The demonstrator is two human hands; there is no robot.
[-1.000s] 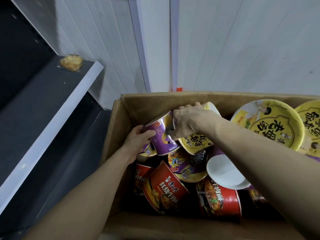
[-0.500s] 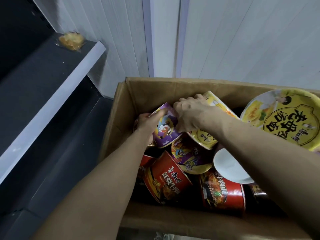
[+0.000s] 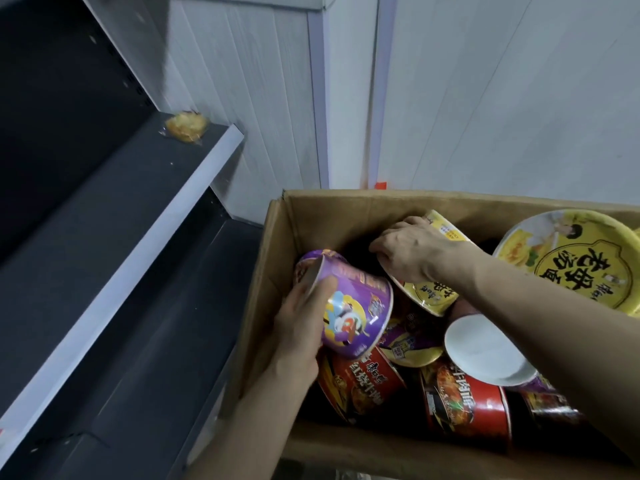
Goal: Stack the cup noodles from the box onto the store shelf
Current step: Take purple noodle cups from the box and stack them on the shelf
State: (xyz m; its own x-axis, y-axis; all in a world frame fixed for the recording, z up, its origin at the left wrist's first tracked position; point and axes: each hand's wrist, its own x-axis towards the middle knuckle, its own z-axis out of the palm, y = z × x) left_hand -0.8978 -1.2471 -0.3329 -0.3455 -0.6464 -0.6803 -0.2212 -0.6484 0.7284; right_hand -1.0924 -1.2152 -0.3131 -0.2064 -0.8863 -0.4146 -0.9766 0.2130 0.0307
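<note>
- The left hand (image 3: 300, 329) grips a purple cup noodle (image 3: 349, 306). Its fingers wrap the side and the thumb lies along the wall nearest the camera.
- This purple cup is tipped on its side, narrow base toward 10 o'clock and wide rim toward 4 o'clock. It sits inside the cardboard box (image 3: 346, 202), hard by the box's 9 o'clock wall.
- The right hand (image 3: 417, 252) clasps a yellow cup noodle (image 3: 433, 296), with the back of the hand to the camera and the fingers curled over the cup's far edge. The cup is tilted, its printed lid facing down toward 6 o'clock.
- Under the purple cup, toward 6 o'clock, lies a red cup noodle (image 3: 362, 382). A second red cup (image 3: 464, 407) lies at 4 o'clock of it.
- Between them rests a cup with its white base (image 3: 485, 348) turned up, partly under the right forearm.
- A large yellow bowl lid (image 3: 568, 261) leans at the box's 2 o'clock corner.
- The dark store shelf (image 3: 104, 209) runs at 9 o'clock of the box, with a wrapped pastry (image 3: 185, 128) at its far end.
</note>
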